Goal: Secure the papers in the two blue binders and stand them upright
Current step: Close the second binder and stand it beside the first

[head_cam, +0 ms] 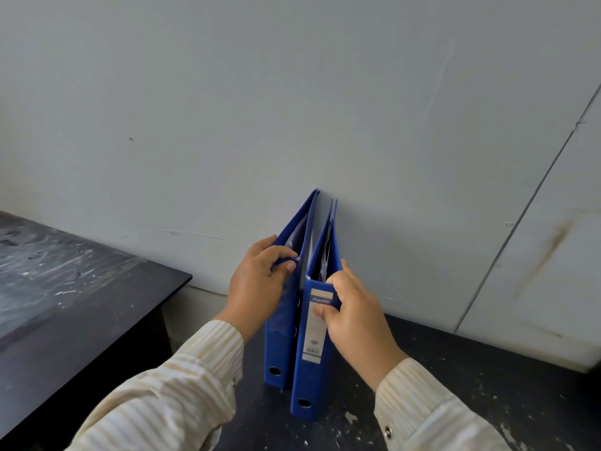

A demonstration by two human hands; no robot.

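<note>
Two blue binders stand upright side by side on a dark table (455, 379), spines toward me, their far edges against the pale wall. My left hand (257, 288) grips the top of the left binder (279, 353). On the right binder (309, 379), which carries a white spine label, my right hand (354, 310) holds the top of the spine, thumb on the label. Papers show inside both binders from above. Each spine has a finger hole near the bottom.
A second dark table (74, 288) with pale scuffs stands to the left, with a gap between it and the binders' table. The pale wall (292, 109) rises right behind the binders. White flecks dot the table around them.
</note>
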